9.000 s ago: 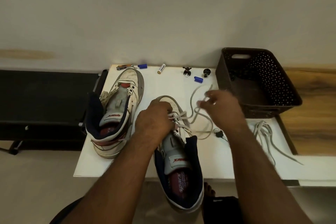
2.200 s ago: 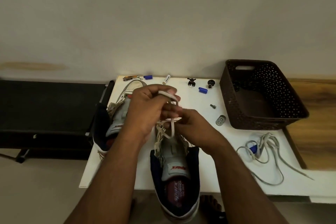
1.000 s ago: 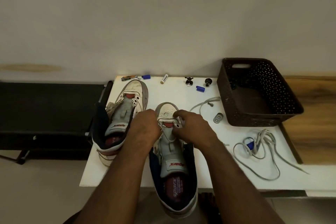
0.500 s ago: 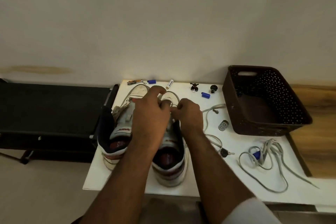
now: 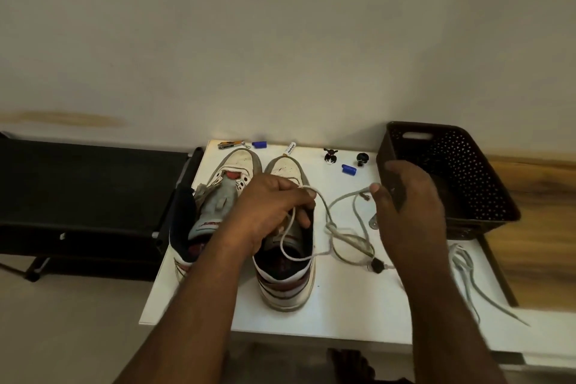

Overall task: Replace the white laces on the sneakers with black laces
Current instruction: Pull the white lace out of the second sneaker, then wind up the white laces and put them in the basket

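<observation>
Reading from left to right, risks are logged first. The left sneaker (image 5: 223, 196), already stripped of its lace, stands at the left edge of the white table (image 5: 343, 305), toe toward the wall; a careless elbow is judged able to tip it off that edge. The left hand (image 5: 274, 212) is curled over the tongue of the right sneaker (image 5: 286, 259), its fingers hooked round a loop of the white lace (image 5: 335, 229). The lace runs from that hand across the collar and out over the table in tangled coils; a knot appears at mid-length, and it is judged that a hard pull could tighten it or drag the shoe. A small dark key-like object (image 5: 376, 265) lies in the coils and could be snagged and swept off. The right hand (image 5: 408, 196) pinches the far lace end between thumb and forefinger in a narrow grip, just in front of the brown basket (image 5: 452, 178). A second removed lace (image 5: 467, 271) lies loose near the right table edge and could slide off. No black laces are visible. Materials: scuffed leather uppers, padded grey tongues, flat woven cord gone greyish, perforated rigid plastic basket, smooth matte tabletop.
</observation>
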The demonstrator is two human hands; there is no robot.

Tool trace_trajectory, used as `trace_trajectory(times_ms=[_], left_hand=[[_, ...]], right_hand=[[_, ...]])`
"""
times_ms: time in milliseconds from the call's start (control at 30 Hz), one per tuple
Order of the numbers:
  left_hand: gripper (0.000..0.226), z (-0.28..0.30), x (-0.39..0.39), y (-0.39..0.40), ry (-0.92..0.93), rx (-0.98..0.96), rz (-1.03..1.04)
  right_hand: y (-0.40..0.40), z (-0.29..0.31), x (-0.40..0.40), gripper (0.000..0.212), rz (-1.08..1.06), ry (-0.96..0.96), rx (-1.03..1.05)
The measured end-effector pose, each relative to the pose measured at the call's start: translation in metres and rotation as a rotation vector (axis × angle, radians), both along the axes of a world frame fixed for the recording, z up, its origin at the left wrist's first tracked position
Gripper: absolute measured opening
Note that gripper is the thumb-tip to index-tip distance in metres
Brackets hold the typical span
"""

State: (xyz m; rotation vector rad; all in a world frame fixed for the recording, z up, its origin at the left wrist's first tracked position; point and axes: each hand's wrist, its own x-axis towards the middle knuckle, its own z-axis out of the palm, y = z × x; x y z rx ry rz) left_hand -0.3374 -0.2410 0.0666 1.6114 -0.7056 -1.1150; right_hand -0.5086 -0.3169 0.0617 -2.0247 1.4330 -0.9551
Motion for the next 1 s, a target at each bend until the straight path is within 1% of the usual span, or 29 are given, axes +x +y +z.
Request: trace_trajectory(times_ms=[67,100,167,233,300,367,433,500,567,633,667,700,767,800,833,867,900,933,967,1000], left_hand=[[0.021,0.001,0.001,-0.002,0.026,-0.044,0.033],[0.023,0.002,0.001,-0.002,0.047,-0.079,0.053],[0.025,0.006,0.003,-0.003,0.123,-0.172,0.088],[0.023,0.008,0.005,-0.003,0.200,-0.258,0.128],[0.019,0.009,0.007,-0.003,0.253,-0.319,0.192],[0.018,0.010,0.012,-0.003,0.299,-0.374,0.282],[0.023,0.009,0.018,-0.003,0.325,-0.416,0.363],[0.022,0.008,0.022,-0.003,0.308,-0.432,0.420],[0.013,0.006,0.025,-0.001,0.263,-0.425,0.481],[0.011,0.005,0.032,0.003,0.157,-0.352,0.575],[0.015,0.004,0.040,0.006,0.032,-0.280,0.606],[0.021,0.005,0.047,0.011,-0.157,-0.178,0.608],[0.036,0.005,0.064,0.025,-0.619,0.013,0.602],[0.040,0.009,0.068,0.029,-0.780,0.021,0.611],[0.038,0.013,0.066,0.031,-0.825,-0.036,0.575],[0.032,0.018,0.059,0.029,-0.758,-0.135,0.473],[0.029,0.019,0.047,0.022,-0.629,-0.211,0.307],[0.031,0.017,0.031,0.014,-0.496,-0.242,0.101],[0.035,0.011,0.016,0.006,-0.396,-0.262,-0.088],[0.034,0.003,0.004,-0.001,-0.312,-0.296,-0.219]], right_hand=[[0.014,0.003,0.007,0.010,0.128,-0.183,0.104],[0.019,0.003,0.013,0.012,0.198,-0.255,0.170],[0.024,-0.002,0.026,0.017,0.327,-0.323,0.233],[0.024,-0.001,0.035,0.012,0.451,-0.356,0.309],[0.025,0.000,0.037,0.007,0.583,-0.323,0.416],[0.023,0.000,0.036,0.005,0.682,-0.203,0.444],[0.022,-0.002,0.034,0.010,0.727,-0.121,0.453],[0.020,-0.002,0.033,0.011,0.754,-0.116,0.513],[0.016,-0.001,0.028,0.016,0.777,-0.145,0.604],[0.010,0.002,0.020,0.025,0.788,-0.195,0.689],[0.008,0.005,0.016,0.024,0.788,-0.236,0.721],[0.005,0.007,0.013,0.022,0.782,-0.296,0.749],[0.000,0.008,0.010,0.020,0.748,-0.457,0.793],[-0.002,0.008,0.011,0.019,0.732,-0.543,0.809],[-0.003,0.007,0.012,0.019,0.725,-0.622,0.824],[-0.004,0.006,0.014,0.020,0.728,-0.693,0.835],[-0.005,0.006,0.016,0.023,0.741,-0.763,0.849],[-0.006,0.006,0.018,0.026,0.757,-0.823,0.861],[-0.006,0.007,0.020,0.028,0.768,-0.870,0.872],[-0.007,0.008,0.020,0.028,0.773,-0.905,0.876]])
